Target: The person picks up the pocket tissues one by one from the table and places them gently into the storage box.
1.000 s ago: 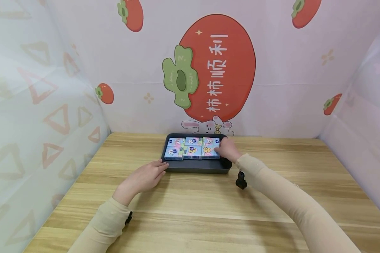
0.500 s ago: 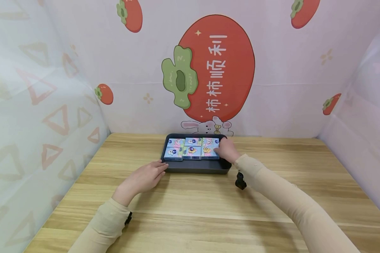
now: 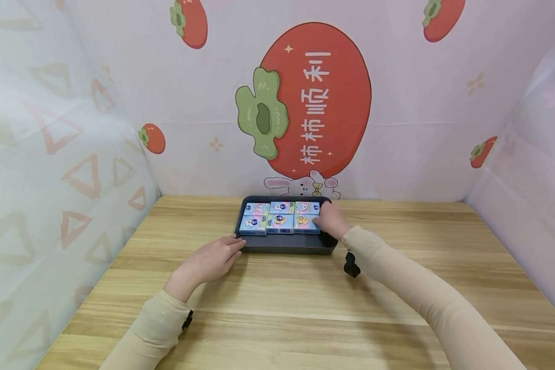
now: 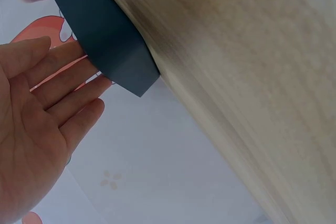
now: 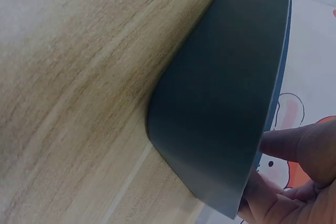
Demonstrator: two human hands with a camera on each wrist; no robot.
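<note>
A dark grey rectangular tray (image 3: 287, 248) lies at the back of the table. Inside, two rows of small blue and pink cartoon-printed tissue packs (image 3: 280, 223) fill its back and middle. My left hand (image 3: 215, 258) has its fingers extended, with the fingertips at the tray's front left corner; the left wrist view shows them against the tray wall (image 4: 105, 35). Over the right rim reaches my right hand (image 3: 335, 221), thumb at the right front tissue pack (image 3: 305, 223) and fingers bent down inside the tray, partly hidden by its wall (image 5: 215, 93) in the right wrist view.
The wooden table (image 3: 277, 308) extends in front of the tray and to both sides. Right behind the tray stands a pale backdrop (image 3: 416, 154) printed with persimmons and a rabbit. White fabric walls flank the table left and right.
The view has shifted very slightly. Both hands, the tray and the tissue packs keep nearly the same places.
</note>
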